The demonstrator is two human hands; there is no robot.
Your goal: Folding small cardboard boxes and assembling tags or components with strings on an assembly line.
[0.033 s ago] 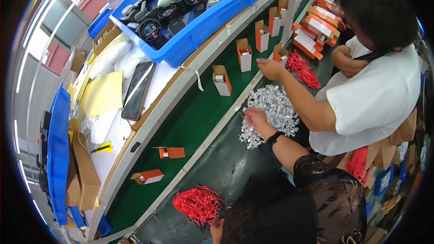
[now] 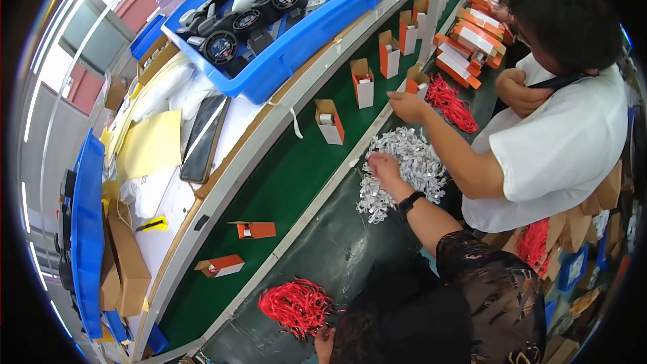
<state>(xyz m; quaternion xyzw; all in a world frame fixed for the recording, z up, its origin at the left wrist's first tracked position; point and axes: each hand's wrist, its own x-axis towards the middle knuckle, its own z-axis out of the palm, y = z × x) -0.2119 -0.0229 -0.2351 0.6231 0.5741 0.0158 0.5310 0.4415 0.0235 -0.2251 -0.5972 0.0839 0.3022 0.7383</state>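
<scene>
Neither my left hand nor my right hand is in the picture. A co-worker in a dark patterned sleeve [image 2: 499, 276] has one hand [image 2: 385, 170] over a heap of small white and clear pieces [image 2: 404, 148]. That person's other hand [image 2: 325, 342] is beside a bundle of red cords [image 2: 295, 307]. Another co-worker, in a white shirt [image 2: 556, 141], stretches a hand [image 2: 408, 106] close to an open orange-and-white box [image 2: 417, 81]. Their second hand [image 2: 519, 92] is raised near a dark strap-like item.
Along a green conveyor belt [image 2: 269, 192] stand several open boxes [image 2: 329, 121]; two orange boxes [image 2: 256, 230] lie on their sides. A blue bin [image 2: 269, 81] with black round-faced parts sits on the shelf, near a phone-like dark slab [image 2: 202, 141] and a yellow cutter [image 2: 152, 224].
The hand over the white heap has shifted slightly right. The white-shirted co-worker's outstretched hand has also moved a little right. The boxes look unchanged.
</scene>
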